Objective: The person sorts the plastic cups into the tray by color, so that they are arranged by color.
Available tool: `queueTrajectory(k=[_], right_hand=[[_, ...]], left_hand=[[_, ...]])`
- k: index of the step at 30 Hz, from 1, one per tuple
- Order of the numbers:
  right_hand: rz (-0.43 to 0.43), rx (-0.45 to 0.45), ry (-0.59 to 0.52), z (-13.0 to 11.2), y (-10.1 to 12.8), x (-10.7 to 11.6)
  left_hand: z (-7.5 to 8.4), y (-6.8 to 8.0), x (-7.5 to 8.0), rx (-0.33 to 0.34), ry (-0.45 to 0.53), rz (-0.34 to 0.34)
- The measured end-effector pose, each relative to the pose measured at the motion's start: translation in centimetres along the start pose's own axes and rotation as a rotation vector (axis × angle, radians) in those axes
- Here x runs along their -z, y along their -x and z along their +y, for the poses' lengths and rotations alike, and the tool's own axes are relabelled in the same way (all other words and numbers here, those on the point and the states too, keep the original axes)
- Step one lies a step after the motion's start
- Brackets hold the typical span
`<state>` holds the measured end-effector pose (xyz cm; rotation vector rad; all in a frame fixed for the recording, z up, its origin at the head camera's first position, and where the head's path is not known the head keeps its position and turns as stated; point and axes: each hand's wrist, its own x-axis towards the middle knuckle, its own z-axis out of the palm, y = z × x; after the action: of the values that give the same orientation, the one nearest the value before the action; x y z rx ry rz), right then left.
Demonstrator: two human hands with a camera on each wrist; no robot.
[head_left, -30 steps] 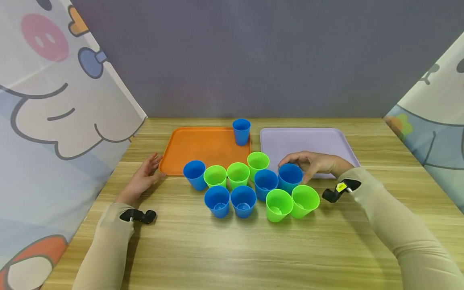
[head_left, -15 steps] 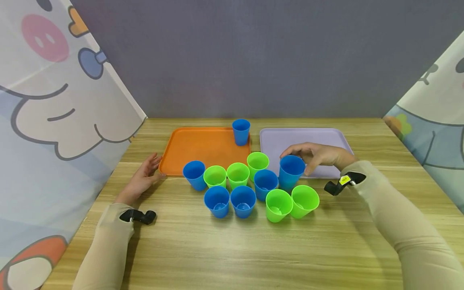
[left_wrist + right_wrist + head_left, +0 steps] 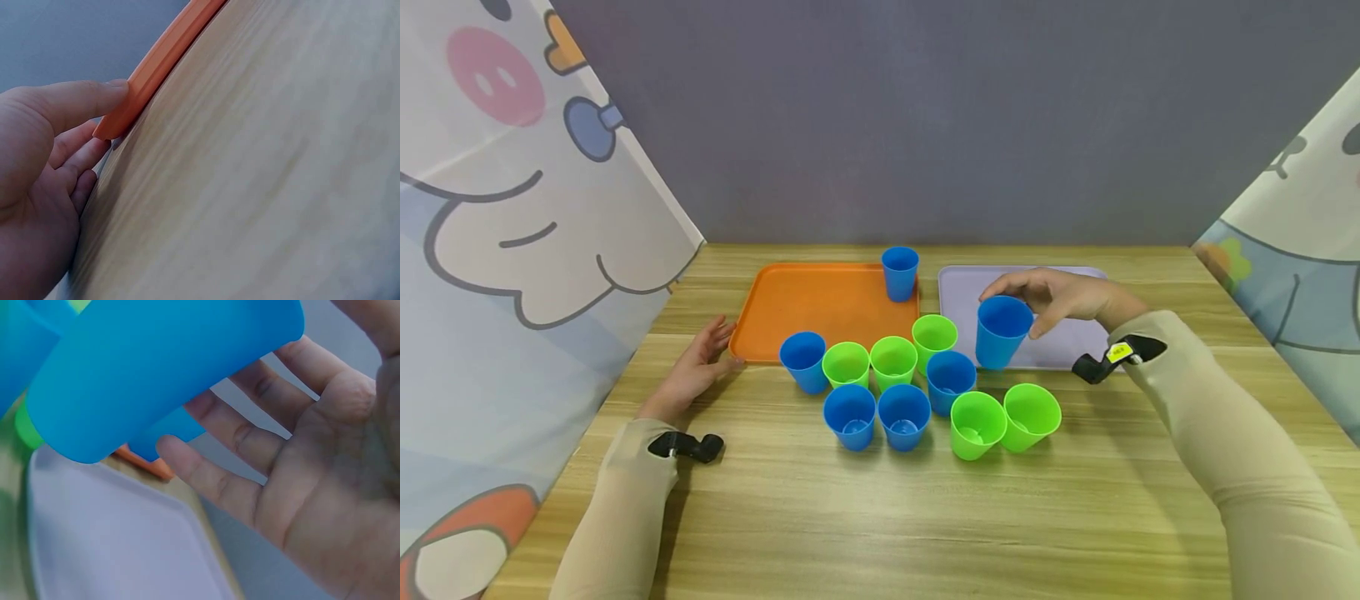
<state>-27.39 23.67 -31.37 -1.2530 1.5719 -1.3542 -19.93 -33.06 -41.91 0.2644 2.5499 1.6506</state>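
1. Right hand [image 3: 1060, 298]: fingers curled round the rim of 1 blue cup [image 3: 1002, 332], gripping it from above and the far side.
2. Blue cup: lifted clear of the wooden table [image 3: 880, 517], held in the air over the near-left part of the lilac tray [image 3: 1075, 346]. Resting on the table among the other cups 1.0 s ago; raised partway 0.5 s ago; higher and farther back now.
3. Left hand [image 3: 696, 367]: flat on the table, fingers relaxed and straight, thumb [image 3: 87, 103] pressed against the near-left corner of the orange tray [image 3: 820, 304]. No change over the last 1.0 s.
4. Orange tray: 1 blue cup at its far-right corner [image 3: 899, 273], upright.
5. Remaining cluster on the table: 4 blue and 5 green cups, upright, mostly touching; nearest to the vacated spot, a green cup [image 3: 1032, 417] and a blue cup [image 3: 950, 382].
6. Judgement: pick-up complete, cup in transit; 1 gap opened in the cluster, neighbours undisturbed. Destination not determinable from position alone, though a blue cup already stands on the orange tray.
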Motion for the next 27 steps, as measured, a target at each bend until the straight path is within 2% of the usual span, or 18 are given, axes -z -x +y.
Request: queueTrajectory(k=[7, 18, 27], right_hand=[[0.013, 0.023, 0.055, -1.4, -1.0, 0.9], [0.013, 0.079, 0.065, -2.9, -3.8, 1.7], [0.100, 0.049, 0.129, -3.5, -6.1, 1.9]], left_hand=[[0.1, 0.1, 0.0, 0.004, 0.000, -0.005], [0.1, 0.2, 0.0, 0.000, 0.021, -0.004], [0.1, 0.1, 0.0, -0.002, 0.019, 0.002]])
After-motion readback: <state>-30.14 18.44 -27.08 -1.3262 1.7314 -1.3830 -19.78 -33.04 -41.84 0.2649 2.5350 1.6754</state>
